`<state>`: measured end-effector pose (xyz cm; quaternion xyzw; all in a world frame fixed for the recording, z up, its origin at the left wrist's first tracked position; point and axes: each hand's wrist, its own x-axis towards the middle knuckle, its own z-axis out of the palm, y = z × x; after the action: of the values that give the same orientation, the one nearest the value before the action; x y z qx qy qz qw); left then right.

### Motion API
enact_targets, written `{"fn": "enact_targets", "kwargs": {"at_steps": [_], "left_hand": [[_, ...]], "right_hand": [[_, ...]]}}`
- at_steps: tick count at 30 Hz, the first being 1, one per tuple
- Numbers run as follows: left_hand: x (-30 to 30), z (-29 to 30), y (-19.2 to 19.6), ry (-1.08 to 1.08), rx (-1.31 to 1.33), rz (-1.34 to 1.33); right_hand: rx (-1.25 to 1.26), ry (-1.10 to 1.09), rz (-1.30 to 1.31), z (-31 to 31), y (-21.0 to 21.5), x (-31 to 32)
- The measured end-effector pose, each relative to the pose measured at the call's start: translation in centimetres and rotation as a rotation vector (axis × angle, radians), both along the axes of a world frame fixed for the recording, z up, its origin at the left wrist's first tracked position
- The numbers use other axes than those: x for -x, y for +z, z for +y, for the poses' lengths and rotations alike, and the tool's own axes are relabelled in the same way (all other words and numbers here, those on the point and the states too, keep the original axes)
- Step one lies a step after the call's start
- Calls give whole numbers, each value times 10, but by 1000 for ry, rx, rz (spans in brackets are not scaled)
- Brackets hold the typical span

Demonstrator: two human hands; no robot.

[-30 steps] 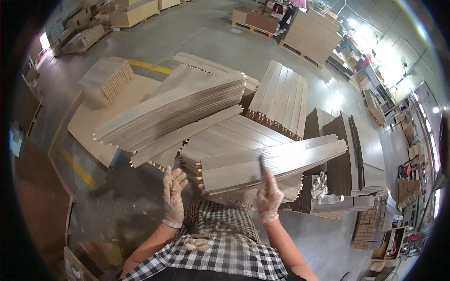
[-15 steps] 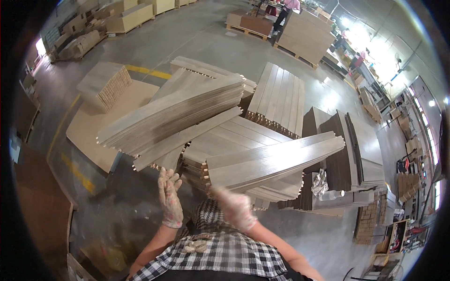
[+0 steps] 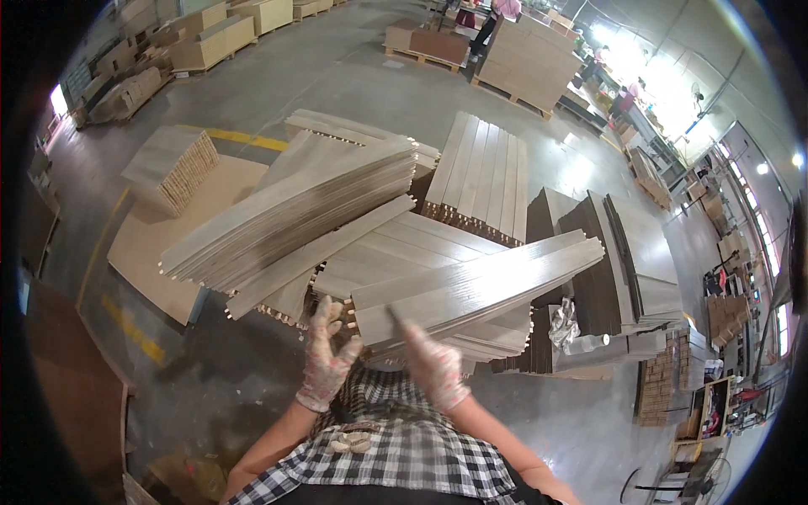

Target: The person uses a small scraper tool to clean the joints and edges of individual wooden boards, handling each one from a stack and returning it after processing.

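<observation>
My left hand (image 3: 326,358), in a patterned work glove, has its fingers apart beside the left end of the top pile of grey wood-look boards (image 3: 471,282). Pale pegs stick out of the board ends there. Over the near edge of that pile is my right hand (image 3: 433,362), gloved the same way and slightly blurred, its fingers drawn together. A short dark thing shows at its fingertips; its kind is unclear. Beneath lies a wider layer of similar boards (image 3: 379,252). To the left, a fanned stack of long boards (image 3: 295,215) rests at a slant.
Another board stack (image 3: 480,168) stands behind, and dark panels (image 3: 644,252) stand at the right. A clear bottle (image 3: 587,343) lies beside crumpled foil (image 3: 564,322). At the left, a block of boards (image 3: 172,168) sits on a brown sheet (image 3: 147,252). People work in the far background.
My left hand has moved right and down toward the pile's end. My right hand has shifted slightly right, and the dark thing now shows at its fingertips. The view has turned a little.
</observation>
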<state>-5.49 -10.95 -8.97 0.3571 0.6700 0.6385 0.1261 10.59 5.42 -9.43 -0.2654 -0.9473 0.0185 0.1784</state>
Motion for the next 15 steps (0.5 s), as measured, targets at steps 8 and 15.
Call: {"fn": "enact_targets", "kwargs": {"at_steps": [8, 15], "left_hand": [[-12, 4, 1, -158, -268, -434], [-16, -2, 3, -90, -321, -544]], "right_hand": [[1074, -153, 506, -25, 36, 17], [213, -20, -9, -6, 23, 15]]}}
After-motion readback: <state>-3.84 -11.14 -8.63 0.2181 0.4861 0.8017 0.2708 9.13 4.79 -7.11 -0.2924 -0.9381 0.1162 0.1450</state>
